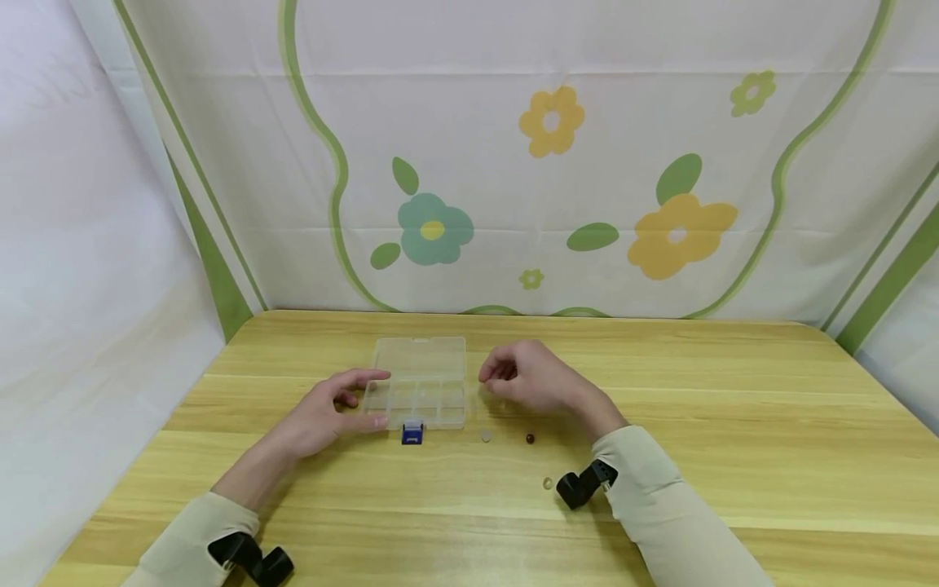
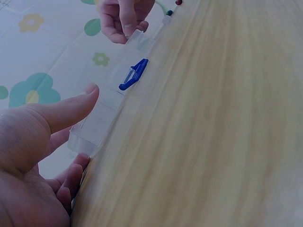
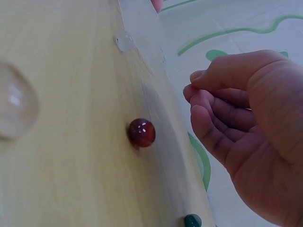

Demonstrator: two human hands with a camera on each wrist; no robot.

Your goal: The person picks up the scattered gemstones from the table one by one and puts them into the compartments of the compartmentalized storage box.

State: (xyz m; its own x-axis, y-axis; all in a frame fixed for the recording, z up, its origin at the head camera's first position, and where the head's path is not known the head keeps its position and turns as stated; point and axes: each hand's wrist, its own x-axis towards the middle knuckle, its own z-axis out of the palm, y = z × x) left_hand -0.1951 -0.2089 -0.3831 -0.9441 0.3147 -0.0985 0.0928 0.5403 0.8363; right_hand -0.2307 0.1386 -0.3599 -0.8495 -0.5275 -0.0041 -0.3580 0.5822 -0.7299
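Observation:
A clear plastic compartment box (image 1: 449, 424) lies on the table with its lid (image 1: 420, 359) folded back and a blue latch (image 1: 412, 434) at the front. My left hand (image 1: 323, 416) holds its left end, thumb along the front side and index finger across the back of the compartments. Just right of the box is my right hand (image 1: 539, 377), thumb and index fingertips pinched together above the table; I cannot tell whether something small sits between them. Near it lie a dark red bead (image 3: 142, 133), a clear bead (image 3: 125, 41) and a dark green bead (image 3: 192, 221).
A pale yellowish, see-through bead (image 1: 547, 483) lies nearer the front, close to the right wrist camera (image 1: 584, 484). Behind the wooden table (image 1: 660, 367) hangs a white cloth (image 1: 469, 163) printed with flowers.

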